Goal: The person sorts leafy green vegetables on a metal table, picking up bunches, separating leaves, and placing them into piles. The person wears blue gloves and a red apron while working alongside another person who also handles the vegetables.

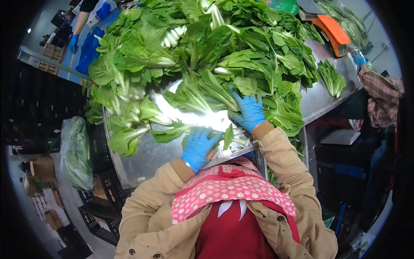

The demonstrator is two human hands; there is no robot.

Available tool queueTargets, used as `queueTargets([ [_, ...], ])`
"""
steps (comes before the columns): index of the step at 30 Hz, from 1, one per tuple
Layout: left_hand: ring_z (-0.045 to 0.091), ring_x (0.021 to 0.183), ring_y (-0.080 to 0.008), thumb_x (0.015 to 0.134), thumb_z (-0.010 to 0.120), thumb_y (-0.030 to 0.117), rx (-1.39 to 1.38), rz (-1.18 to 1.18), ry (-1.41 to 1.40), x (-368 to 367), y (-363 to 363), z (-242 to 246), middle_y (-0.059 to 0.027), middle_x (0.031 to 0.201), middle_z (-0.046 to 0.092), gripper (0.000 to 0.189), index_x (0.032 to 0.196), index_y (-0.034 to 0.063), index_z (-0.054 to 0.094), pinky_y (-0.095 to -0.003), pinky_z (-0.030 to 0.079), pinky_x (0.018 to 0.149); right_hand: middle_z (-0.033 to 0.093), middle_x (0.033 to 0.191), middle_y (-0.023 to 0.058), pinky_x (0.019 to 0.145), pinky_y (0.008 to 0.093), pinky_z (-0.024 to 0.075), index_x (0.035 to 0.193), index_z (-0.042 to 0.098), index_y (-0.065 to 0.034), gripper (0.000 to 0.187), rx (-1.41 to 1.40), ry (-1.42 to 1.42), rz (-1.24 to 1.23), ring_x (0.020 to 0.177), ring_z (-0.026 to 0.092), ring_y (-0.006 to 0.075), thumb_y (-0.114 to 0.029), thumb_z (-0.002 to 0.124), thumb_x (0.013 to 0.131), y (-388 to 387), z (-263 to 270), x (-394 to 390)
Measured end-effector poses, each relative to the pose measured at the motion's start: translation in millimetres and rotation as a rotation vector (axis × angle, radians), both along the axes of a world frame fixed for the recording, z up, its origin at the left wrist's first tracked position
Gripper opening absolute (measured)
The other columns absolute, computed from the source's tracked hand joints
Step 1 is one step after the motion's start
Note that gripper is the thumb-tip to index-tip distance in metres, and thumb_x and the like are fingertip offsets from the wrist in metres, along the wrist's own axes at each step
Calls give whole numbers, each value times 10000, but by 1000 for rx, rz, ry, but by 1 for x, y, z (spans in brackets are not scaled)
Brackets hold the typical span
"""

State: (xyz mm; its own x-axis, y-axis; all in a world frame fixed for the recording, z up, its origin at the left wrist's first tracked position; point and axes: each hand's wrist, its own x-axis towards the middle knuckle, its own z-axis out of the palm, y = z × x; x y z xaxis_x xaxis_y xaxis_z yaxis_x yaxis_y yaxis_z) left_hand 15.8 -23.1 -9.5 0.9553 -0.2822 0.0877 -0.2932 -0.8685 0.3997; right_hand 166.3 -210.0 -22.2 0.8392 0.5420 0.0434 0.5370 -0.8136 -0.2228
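Note:
My right hand (248, 110), in a blue glove, has its fingers spread at the stem end of a leafy green head (218, 89). The stem lies between thumb and forefinger, and no closed grip shows. Close to the table's front edge, my left hand (201, 147) is palm down with its fingers bent, beside a loose leaf (173, 132). A small brown patch shows by its thumb; what it is, and whether the palm holds anything, is hidden. Cut stem pieces (239, 140) and a small leaf (228, 137) lie between my hands. Another leafy head (190, 97) rests left of the right hand.
A large heap of leafy greens (200, 42) covers the back of the metal table (139, 166). An orange-edged scale (334, 34) and a single head (332, 78) are at right. A co-worker's plaid sleeve (381, 94) is nearby. Black crates (102, 223) stand at lower left.

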Motion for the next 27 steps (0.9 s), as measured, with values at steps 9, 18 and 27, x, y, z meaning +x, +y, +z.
queueTargets([
  [9,472,1120,-370,723,669,164,-52,-66,70,-28,75,-4,-160,1242,503,461,1176,162,589,-467,374,945,590,887,117,657,406,452,1174,564,-135,422,111,-141,84,814,580,291,-215,627,764,89,7,-59],
  [18,575,1012,-140,872,595,87,-1131,348,304,-49,84,6,-78,1099,628,265,1123,1,596,-269,442,907,636,1062,141,706,249,517,1286,441,-1,409,1347,1048,-241,859,627,170,-113,531,903,108,-14,-53],
  [27,585,789,-134,774,743,185,-1311,492,347,-2,81,6,-83,923,635,325,977,-18,590,-266,477,692,516,1232,127,876,269,460,1424,187,49,697,1366,1048,-137,1031,564,150,-57,598,870,112,18,-120],
])
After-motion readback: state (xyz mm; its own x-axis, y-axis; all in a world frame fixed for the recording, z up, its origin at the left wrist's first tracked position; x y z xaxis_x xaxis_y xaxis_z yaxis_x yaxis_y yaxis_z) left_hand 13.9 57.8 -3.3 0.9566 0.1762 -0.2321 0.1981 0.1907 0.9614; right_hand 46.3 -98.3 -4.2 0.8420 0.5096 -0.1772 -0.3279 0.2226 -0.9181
